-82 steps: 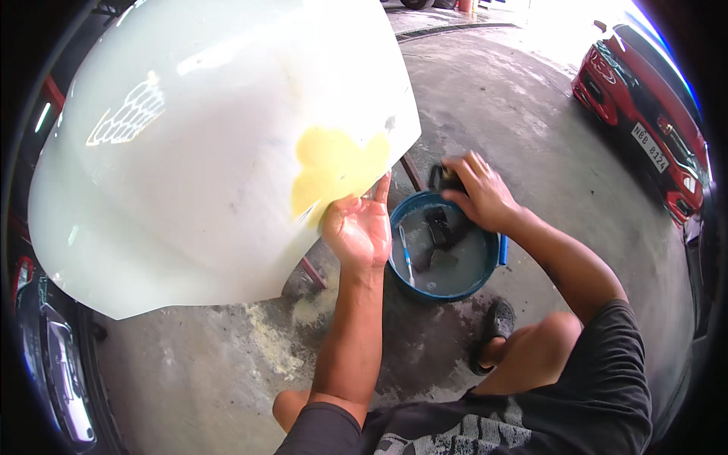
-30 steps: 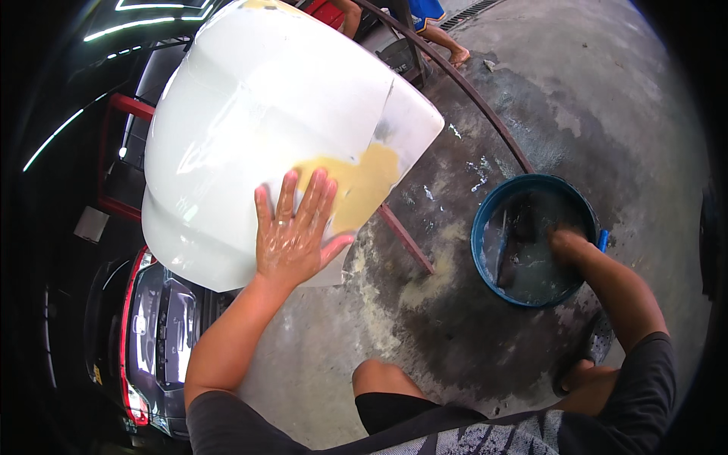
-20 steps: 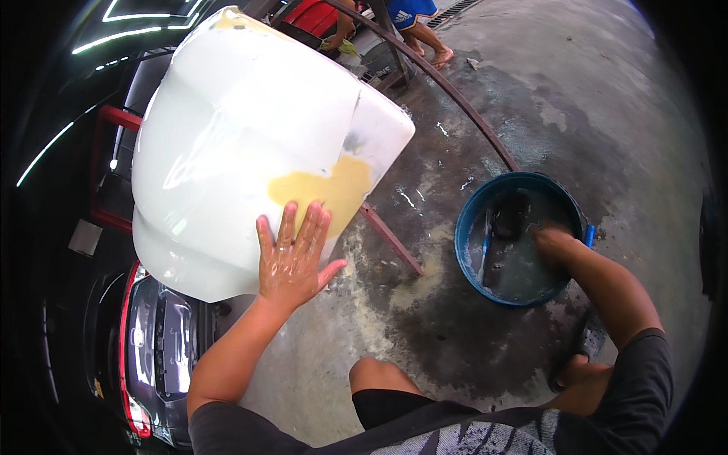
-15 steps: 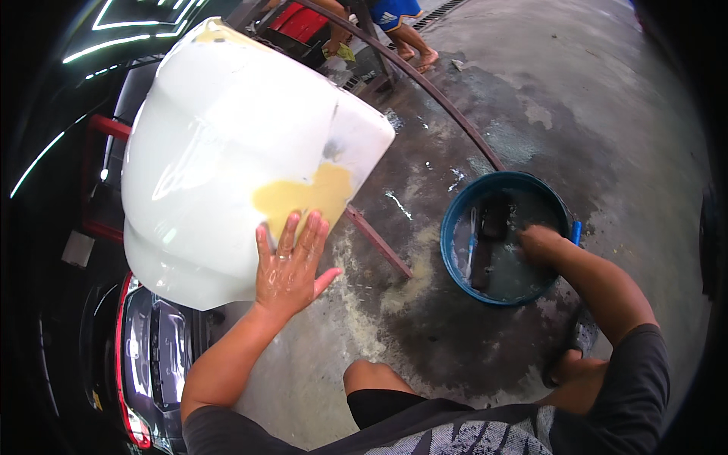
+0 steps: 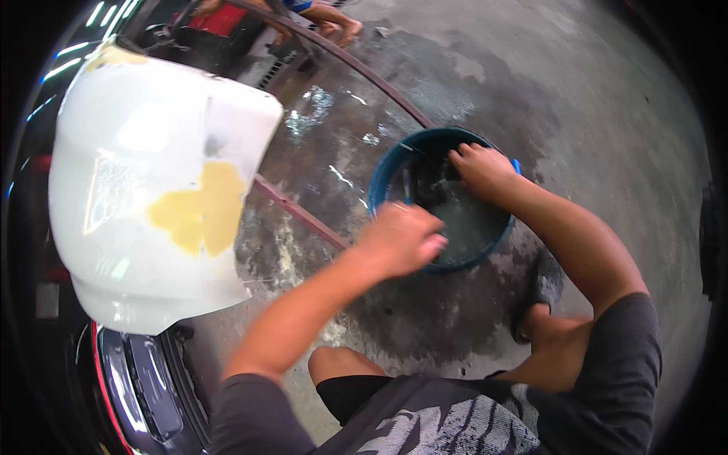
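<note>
My left hand (image 5: 400, 236) is over the near left rim of a round blue bucket (image 5: 441, 135), its fingers bent and smeared by motion. My right hand (image 5: 484, 173) hangs over the bucket's right side, fingers curled downward; whatever they hold, if anything, is hidden. Cloudy water (image 5: 476, 226) fills part of the bucket, and a dark block (image 5: 432, 182) lies in it between my hands. To the left stands a large white car body panel (image 5: 133, 144), apart from both hands. A yellowish filler patch (image 5: 206, 212) covers part of its right side.
A reddish-brown metal bar (image 5: 303, 216) extends from under the panel toward the bucket; another long bar (image 5: 356, 64) runs behind. The concrete floor (image 5: 591, 136) is wet in places. A dark car (image 5: 152, 387) stands at lower left. Another person's legs (image 5: 334, 19) show at the top.
My left hand has left the panel's yellowish patch and swung right to the bucket. My right hand has risen toward the bucket's far side. The view has shifted rightward.
</note>
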The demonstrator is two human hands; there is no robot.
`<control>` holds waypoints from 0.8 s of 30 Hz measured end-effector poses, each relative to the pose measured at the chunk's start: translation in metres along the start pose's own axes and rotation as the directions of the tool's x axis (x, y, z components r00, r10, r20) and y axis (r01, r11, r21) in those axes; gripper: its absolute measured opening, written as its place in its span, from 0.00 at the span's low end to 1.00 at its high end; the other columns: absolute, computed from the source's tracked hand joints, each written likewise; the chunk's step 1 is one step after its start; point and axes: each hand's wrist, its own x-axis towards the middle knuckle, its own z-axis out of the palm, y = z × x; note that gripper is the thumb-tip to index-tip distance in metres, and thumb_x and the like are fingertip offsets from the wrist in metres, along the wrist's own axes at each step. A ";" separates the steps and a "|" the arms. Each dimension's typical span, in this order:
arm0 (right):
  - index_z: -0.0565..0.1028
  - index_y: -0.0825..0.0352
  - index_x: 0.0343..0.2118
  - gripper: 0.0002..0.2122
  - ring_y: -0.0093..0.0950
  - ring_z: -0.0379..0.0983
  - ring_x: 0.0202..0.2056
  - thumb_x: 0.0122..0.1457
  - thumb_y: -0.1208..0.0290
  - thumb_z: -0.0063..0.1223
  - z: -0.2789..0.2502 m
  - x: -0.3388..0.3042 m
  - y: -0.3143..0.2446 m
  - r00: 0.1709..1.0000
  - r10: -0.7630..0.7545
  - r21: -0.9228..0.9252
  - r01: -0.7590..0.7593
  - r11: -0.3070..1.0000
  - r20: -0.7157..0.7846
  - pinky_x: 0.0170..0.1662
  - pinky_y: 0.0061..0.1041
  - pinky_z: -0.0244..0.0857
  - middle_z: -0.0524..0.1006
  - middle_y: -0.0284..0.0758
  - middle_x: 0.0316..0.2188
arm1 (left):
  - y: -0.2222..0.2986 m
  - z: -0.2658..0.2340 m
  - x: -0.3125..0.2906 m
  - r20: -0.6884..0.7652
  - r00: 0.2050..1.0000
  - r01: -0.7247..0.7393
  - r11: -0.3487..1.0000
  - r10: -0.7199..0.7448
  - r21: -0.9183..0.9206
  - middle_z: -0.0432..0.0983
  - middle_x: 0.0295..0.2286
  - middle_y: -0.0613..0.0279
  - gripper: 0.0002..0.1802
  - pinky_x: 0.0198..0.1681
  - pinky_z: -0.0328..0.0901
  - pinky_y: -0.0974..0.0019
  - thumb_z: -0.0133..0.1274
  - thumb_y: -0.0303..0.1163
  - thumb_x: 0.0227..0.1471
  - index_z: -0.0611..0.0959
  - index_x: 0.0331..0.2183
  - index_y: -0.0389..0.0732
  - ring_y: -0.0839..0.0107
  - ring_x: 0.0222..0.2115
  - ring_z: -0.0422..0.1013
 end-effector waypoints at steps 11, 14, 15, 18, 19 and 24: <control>0.73 0.68 0.62 0.29 0.40 0.80 0.53 0.58 0.64 0.67 -0.001 -0.008 -0.002 0.934 -0.061 0.262 0.161 0.952 -0.351 0.58 0.41 0.73 0.80 0.42 0.51 | -0.061 0.214 0.164 0.481 0.857 0.316 0.926 -0.185 -0.207 0.85 0.53 0.42 0.27 0.60 0.72 0.52 0.64 0.37 0.58 0.86 0.58 0.38 0.49 0.55 0.80; 0.74 0.67 0.62 0.29 0.39 0.80 0.53 0.58 0.63 0.68 0.005 -0.012 0.003 0.952 -0.160 0.216 0.220 0.951 -0.263 0.57 0.40 0.73 0.81 0.40 0.49 | -0.058 0.239 0.165 0.496 0.844 0.333 0.924 -0.205 -0.186 0.85 0.52 0.43 0.27 0.58 0.73 0.52 0.64 0.37 0.58 0.87 0.57 0.38 0.50 0.54 0.81; 0.74 0.67 0.62 0.29 0.39 0.80 0.53 0.58 0.63 0.69 0.002 -0.012 0.000 0.965 -0.147 0.223 0.195 0.955 -0.215 0.57 0.40 0.73 0.81 0.40 0.48 | -0.058 0.246 0.161 0.501 0.839 0.340 0.923 -0.212 -0.180 0.85 0.51 0.43 0.26 0.58 0.74 0.51 0.64 0.37 0.58 0.87 0.57 0.38 0.50 0.53 0.81; 0.75 0.66 0.59 0.24 0.38 0.81 0.52 0.61 0.62 0.65 -0.005 -0.010 -0.004 0.990 -0.125 0.194 0.136 0.971 -0.069 0.57 0.41 0.74 0.81 0.39 0.48 | -0.057 0.261 0.150 0.515 0.826 0.367 0.912 -0.229 -0.182 0.86 0.50 0.44 0.25 0.56 0.75 0.51 0.64 0.37 0.58 0.87 0.56 0.39 0.51 0.52 0.82; 0.75 0.65 0.58 0.22 0.38 0.81 0.52 0.63 0.62 0.63 -0.007 -0.009 -0.004 0.992 -0.123 0.162 0.122 0.979 -0.002 0.57 0.41 0.74 0.81 0.39 0.48 | -0.058 0.263 0.146 0.515 0.825 0.369 0.912 -0.232 -0.180 0.86 0.50 0.45 0.25 0.56 0.75 0.51 0.64 0.37 0.58 0.87 0.56 0.39 0.51 0.51 0.82; 0.76 0.63 0.56 0.16 0.38 0.81 0.54 0.68 0.66 0.53 0.003 -0.003 -0.001 0.985 -0.064 0.043 0.058 0.997 0.160 0.56 0.41 0.76 0.82 0.39 0.50 | -0.055 0.232 0.151 0.566 0.811 0.376 0.872 -0.147 -0.312 0.87 0.48 0.47 0.24 0.53 0.77 0.50 0.64 0.37 0.58 0.88 0.54 0.40 0.53 0.49 0.83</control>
